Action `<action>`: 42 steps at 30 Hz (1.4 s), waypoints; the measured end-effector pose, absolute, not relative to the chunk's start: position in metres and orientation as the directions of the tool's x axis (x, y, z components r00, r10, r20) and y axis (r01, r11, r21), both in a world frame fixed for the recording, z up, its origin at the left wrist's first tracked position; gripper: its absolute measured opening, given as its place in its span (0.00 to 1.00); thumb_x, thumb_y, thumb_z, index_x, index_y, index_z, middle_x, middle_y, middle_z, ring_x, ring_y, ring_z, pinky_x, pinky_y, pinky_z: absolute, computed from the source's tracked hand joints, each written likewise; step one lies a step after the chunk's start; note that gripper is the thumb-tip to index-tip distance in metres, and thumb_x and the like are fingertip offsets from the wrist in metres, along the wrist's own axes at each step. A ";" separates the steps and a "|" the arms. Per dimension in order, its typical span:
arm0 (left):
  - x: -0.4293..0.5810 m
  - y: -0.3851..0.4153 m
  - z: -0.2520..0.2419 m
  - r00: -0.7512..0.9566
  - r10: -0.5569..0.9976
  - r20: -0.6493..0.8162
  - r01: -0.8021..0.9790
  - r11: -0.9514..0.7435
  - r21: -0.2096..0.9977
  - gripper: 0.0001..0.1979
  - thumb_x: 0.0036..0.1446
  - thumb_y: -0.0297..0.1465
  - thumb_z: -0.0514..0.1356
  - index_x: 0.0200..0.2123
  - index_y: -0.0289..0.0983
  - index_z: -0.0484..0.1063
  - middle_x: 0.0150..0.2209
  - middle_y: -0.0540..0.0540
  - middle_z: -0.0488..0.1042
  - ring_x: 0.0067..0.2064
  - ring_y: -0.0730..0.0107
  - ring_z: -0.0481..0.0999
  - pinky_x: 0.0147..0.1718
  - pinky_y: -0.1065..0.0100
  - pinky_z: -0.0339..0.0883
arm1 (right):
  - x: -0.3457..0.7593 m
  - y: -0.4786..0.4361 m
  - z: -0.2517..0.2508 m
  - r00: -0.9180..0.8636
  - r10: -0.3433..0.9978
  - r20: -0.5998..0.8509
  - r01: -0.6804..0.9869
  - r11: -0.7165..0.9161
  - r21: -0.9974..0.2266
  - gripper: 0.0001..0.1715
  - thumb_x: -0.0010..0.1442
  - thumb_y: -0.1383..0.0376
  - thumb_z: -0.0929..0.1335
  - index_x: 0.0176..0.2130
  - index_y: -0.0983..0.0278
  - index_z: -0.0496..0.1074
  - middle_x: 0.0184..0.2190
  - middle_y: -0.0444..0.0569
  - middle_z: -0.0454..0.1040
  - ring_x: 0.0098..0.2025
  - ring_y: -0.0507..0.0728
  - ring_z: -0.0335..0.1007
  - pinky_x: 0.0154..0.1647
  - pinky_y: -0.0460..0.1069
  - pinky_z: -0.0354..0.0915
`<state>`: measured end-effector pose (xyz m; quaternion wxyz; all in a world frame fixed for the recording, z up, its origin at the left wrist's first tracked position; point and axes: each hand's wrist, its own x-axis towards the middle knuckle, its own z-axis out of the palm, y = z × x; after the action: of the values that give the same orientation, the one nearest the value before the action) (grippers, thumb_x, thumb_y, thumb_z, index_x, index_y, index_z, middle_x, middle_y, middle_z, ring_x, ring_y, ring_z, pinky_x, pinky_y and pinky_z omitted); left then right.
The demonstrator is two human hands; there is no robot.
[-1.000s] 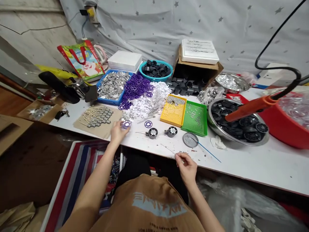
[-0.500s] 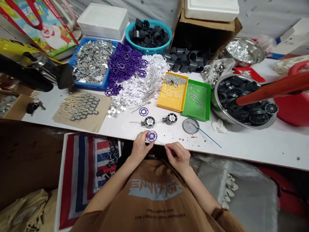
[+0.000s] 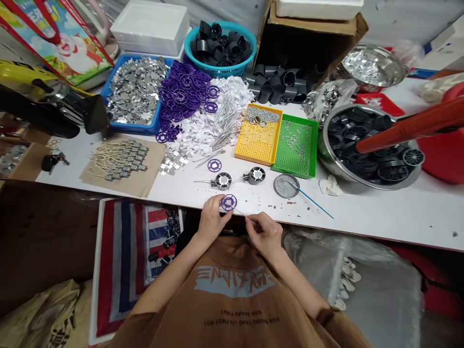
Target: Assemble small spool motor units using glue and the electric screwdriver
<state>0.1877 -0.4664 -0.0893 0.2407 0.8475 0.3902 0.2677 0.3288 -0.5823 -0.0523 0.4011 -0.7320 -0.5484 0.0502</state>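
Note:
Near the table's front edge, my left hand (image 3: 213,220) pinches a purple plastic ring (image 3: 228,202) with spokes and a pale square in its middle. My right hand (image 3: 265,233) grips a thin wire (image 3: 239,212) that reaches toward the ring; whether its tip touches the ring I cannot tell. Just beyond lie another purple ring (image 3: 214,165) and two black round parts with silvery tops, a left one (image 3: 223,181) and a right one (image 3: 256,175), with thin leads. To their right sits a shallow round dish (image 3: 286,186) of grey paste, with a thin blue stick (image 3: 316,204) resting in it.
Yellow (image 3: 256,145) and green (image 3: 295,159) trays hold tiny metal parts. Behind lie piles of purple rings (image 3: 186,92) and white pieces (image 3: 203,126). Wired metal blocks (image 3: 119,158) rest on cardboard at left. A steel bowl (image 3: 326,159) of black parts stands at right.
My right hand has shifted slightly left, closer to the purple ring, with the wire still in its fingers. My left hand keeps its hold on the ring. The view has moved a little.

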 end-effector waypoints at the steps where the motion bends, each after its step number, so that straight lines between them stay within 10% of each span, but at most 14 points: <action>1: 0.188 -0.467 -0.089 0.551 0.792 0.264 0.536 -0.578 0.615 0.22 0.51 0.28 0.66 0.49 0.35 0.64 0.42 0.42 0.74 0.44 0.59 0.75 0.43 0.61 0.71 | 0.328 -0.583 -0.053 0.397 0.840 0.371 0.763 -0.078 -0.641 0.07 0.60 0.69 0.67 0.29 0.63 0.70 0.20 0.42 0.68 0.20 0.48 0.63 0.23 0.44 0.59; 25: 0.183 -0.472 -0.085 0.629 0.698 0.342 0.489 -0.698 0.523 0.20 0.56 0.31 0.62 0.51 0.35 0.63 0.45 0.38 0.74 0.47 0.56 0.74 0.46 0.58 0.68 | 0.328 -0.579 -0.053 0.348 0.906 0.240 0.701 -0.082 -0.708 0.08 0.59 0.68 0.66 0.28 0.64 0.71 0.23 0.44 0.72 0.22 0.49 0.65 0.26 0.44 0.60; 33: 0.184 -0.478 -0.088 0.795 0.556 0.242 0.323 -0.725 0.608 0.22 0.54 0.28 0.62 0.52 0.35 0.62 0.44 0.40 0.74 0.46 0.58 0.74 0.44 0.59 0.70 | 0.341 -0.555 -0.051 0.289 0.945 -0.156 0.523 -0.292 -0.801 0.02 0.53 0.69 0.69 0.29 0.64 0.73 0.22 0.43 0.73 0.22 0.50 0.67 0.25 0.45 0.64; 38: 0.182 -0.473 -0.091 0.738 0.643 0.205 0.375 -0.644 0.667 0.23 0.51 0.29 0.65 0.50 0.37 0.63 0.43 0.42 0.73 0.44 0.61 0.75 0.43 0.61 0.72 | 0.351 -0.572 -0.058 0.325 0.946 -0.014 0.379 -0.144 -0.914 0.16 0.55 0.69 0.68 0.45 0.62 0.71 0.44 0.53 0.74 0.36 0.54 0.76 0.33 0.49 0.75; 42: 0.186 -0.473 -0.089 0.730 0.655 0.198 0.391 -0.637 0.664 0.23 0.52 0.29 0.65 0.50 0.36 0.63 0.44 0.41 0.73 0.46 0.60 0.75 0.43 0.61 0.72 | 0.351 -0.580 -0.064 0.484 0.875 -0.002 0.285 -0.160 -0.945 0.10 0.59 0.64 0.68 0.42 0.62 0.72 0.36 0.51 0.79 0.36 0.56 0.79 0.39 0.52 0.77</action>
<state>0.1862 -0.4731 -0.0886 0.3049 0.8786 0.2976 0.2158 0.3511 -0.5798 -0.0640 0.4994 -0.7018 -0.4134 0.2955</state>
